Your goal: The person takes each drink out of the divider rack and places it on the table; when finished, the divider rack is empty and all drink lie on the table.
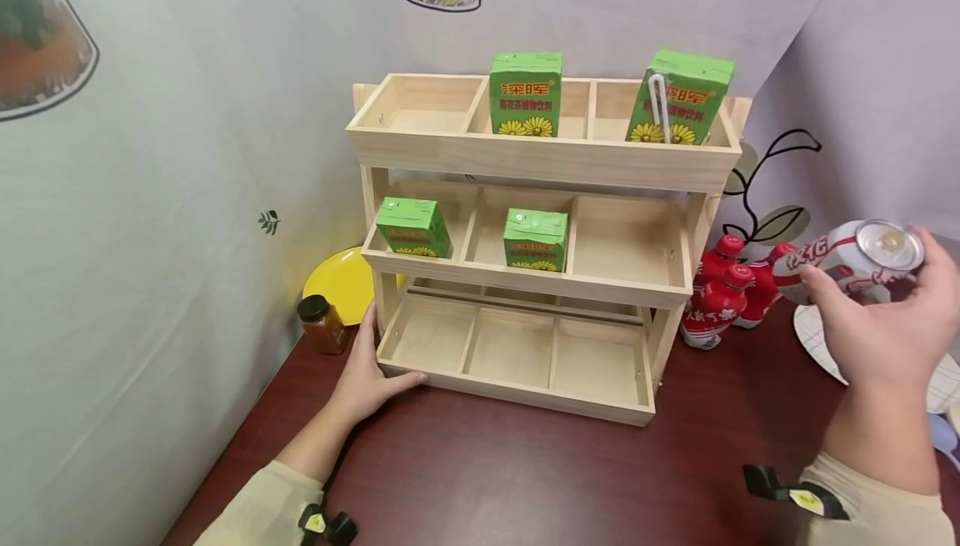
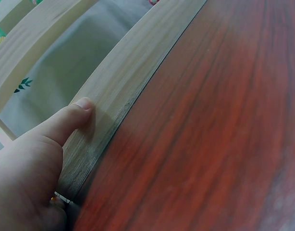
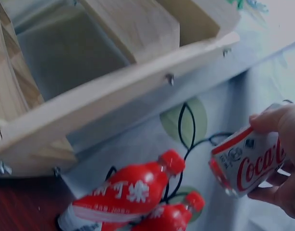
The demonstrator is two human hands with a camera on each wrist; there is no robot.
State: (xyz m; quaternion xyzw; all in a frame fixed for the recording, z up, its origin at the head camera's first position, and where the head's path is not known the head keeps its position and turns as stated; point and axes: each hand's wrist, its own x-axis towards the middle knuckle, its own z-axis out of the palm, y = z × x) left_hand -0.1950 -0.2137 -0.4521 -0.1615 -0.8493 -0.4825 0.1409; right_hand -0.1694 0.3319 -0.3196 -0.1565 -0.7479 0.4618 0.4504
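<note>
My right hand (image 1: pixel 892 321) holds a silver and red Coca-Cola can (image 1: pixel 832 258) in the air right of the shelf, its top turned toward the head camera. In the right wrist view, thumb and fingers are around the can (image 3: pixel 248 163). My left hand (image 1: pixel 367 379) grips the bottom left corner of the three-tier wooden shelf (image 1: pixel 517 392). Its thumb (image 2: pixel 75 115) presses the front board in the left wrist view; the other fingers are mostly hidden. Green drink cartons stand on the shelf: two on the top tier (image 1: pixel 525 100), two on the middle tier (image 1: pixel 536 242).
Several red bottles (image 1: pixel 716 308) stand on the table right of the shelf. A round pale plate or mat (image 1: pixel 817 342) lies further right. On the left are a dark-lidded jar (image 1: pixel 322 325) and a yellow plate (image 1: pixel 345 279). Curtain-like cloth (image 1: pixel 187 196) hangs behind and left.
</note>
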